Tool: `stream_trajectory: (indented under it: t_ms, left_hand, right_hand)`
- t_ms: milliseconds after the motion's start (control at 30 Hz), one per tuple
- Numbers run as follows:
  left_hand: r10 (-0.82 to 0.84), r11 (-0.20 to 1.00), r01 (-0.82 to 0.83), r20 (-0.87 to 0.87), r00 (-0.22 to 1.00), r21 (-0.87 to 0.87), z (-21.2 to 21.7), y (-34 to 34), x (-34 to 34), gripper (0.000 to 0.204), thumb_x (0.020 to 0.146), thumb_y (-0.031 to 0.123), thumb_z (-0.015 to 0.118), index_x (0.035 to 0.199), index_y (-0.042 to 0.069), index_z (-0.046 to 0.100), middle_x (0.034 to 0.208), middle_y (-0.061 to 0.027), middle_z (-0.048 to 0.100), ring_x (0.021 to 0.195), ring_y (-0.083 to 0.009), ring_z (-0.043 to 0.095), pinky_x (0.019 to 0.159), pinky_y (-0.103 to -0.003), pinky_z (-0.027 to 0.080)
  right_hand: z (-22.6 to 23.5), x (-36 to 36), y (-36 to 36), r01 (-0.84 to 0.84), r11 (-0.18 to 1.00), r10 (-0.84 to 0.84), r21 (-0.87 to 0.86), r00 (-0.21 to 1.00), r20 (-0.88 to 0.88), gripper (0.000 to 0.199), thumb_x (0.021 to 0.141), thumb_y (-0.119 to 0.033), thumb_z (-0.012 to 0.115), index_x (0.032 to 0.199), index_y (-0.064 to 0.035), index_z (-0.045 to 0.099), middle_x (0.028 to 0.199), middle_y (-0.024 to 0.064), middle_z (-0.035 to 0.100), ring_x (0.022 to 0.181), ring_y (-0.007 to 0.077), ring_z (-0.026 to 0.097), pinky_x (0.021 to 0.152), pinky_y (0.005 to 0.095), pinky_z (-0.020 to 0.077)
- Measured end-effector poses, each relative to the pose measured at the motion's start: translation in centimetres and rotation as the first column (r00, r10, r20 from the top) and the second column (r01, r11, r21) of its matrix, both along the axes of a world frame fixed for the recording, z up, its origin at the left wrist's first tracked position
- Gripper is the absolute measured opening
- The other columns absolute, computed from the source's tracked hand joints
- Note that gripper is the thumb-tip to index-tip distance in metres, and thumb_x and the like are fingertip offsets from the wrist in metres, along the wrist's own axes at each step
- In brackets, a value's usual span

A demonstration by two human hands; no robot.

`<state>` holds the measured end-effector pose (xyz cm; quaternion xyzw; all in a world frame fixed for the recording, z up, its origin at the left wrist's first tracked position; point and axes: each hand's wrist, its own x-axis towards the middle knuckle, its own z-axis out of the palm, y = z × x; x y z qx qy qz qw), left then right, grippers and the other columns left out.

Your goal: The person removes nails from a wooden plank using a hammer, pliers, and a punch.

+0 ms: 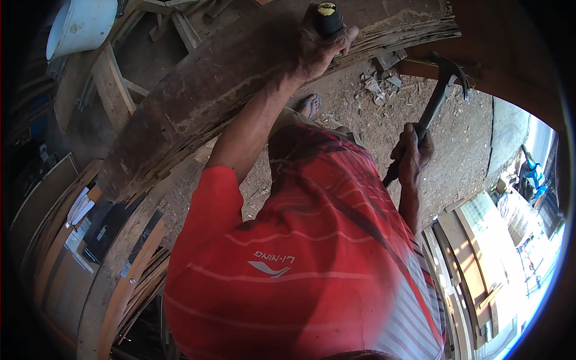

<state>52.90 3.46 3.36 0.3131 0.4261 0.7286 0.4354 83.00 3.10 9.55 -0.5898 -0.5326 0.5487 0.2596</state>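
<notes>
In my right hand (pixel 415 150) is a claw hammer (pixel 433 109), gripped low on its dark handle. The hammer's head points up and away, beside the far right end of a wide brown timber plank (pixel 240 72). My left hand (pixel 318 57) is closed around an upright thick black handle (pixel 327 23) with a yellow end, over the plank's near side. Whatever lies below that handle is hidden by the hand. The plank's near edge looks rough and splintered.
Wood chips and scraps (pixel 375 87) litter the dirt floor (pixel 462 132) near my sandalled foot (pixel 309 105). A white bucket (pixel 81 27) stands at the far left. Boards lean at the lower left (pixel 114 270) and lie stacked at the right (pixel 468 252).
</notes>
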Motion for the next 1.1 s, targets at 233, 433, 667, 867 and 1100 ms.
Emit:
stream_trajectory:
  t_ms: [233,433,667,867,1100]
  left_hand:
    - [-0.031,1.000,0.031,0.071,0.997,0.006,0.4,0.0,-0.1,0.039,0.096,0.020,0.076,0.121,0.006,0.050,0.078,-0.0015,0.059,0.070,-0.0122,0.057,0.066,-0.029,0.048]
    - [-0.051,0.999,0.050,-0.031,0.998,-0.020,0.8,0.0,0.0,0.036,0.096,0.019,0.075,0.120,0.006,0.052,0.078,-0.0015,0.060,0.070,-0.0113,0.058,0.066,-0.028,0.048]
    - [-0.067,0.998,0.066,-0.023,0.998,-0.007,0.2,0.0,-0.1,0.035,0.096,0.017,0.075,0.120,0.006,0.053,0.078,-0.0011,0.060,0.070,-0.0103,0.058,0.067,-0.028,0.048]
    - [-0.126,0.992,0.126,-0.058,0.990,-0.005,-0.9,0.3,-0.2,0.031,0.095,0.014,0.076,0.117,0.007,0.056,0.078,0.0032,0.059,0.070,-0.0073,0.056,0.066,-0.026,0.048]
    - [-0.151,0.986,0.166,-0.315,0.937,0.021,0.5,0.1,0.0,0.030,0.093,0.012,0.079,0.115,0.009,0.057,0.087,0.0052,0.058,0.078,-0.0061,0.055,0.072,-0.027,0.050]
  right_hand:
    - [-0.1,-0.4,-0.1,-0.006,0.999,0.009,-0.044,0.997,0.076,0.038,0.100,-0.041,0.069,0.101,-0.0042,0.061,0.062,-0.0010,0.054,0.046,0.0090,0.052,0.043,0.0261,0.0422]
    - [-0.1,-0.8,-0.3,-0.034,0.997,0.042,-0.074,0.992,0.115,0.028,0.102,-0.033,0.067,0.100,-0.0067,0.059,0.067,-0.0024,0.052,0.048,0.0074,0.050,0.044,0.0269,0.0454]
    - [-0.2,-1.1,-0.5,-0.058,0.996,0.067,-0.069,0.988,0.137,0.041,0.098,-0.045,0.070,0.096,-0.0054,0.059,0.060,-0.0003,0.054,0.047,0.0096,0.053,0.045,0.0274,0.0418]
    - [1.1,-2.0,-0.6,-0.103,0.992,0.116,-0.073,0.973,0.200,0.042,0.099,-0.046,0.069,0.096,-0.0049,0.060,0.063,-0.0004,0.055,0.051,0.0096,0.054,0.048,0.0275,0.0447]
    - [5.9,-4.1,-0.5,-0.258,0.966,0.255,-0.010,0.950,0.182,0.028,0.098,-0.029,0.071,0.099,-0.0028,0.061,0.070,-0.0001,0.058,0.059,0.0073,0.054,0.055,0.0264,0.0452]
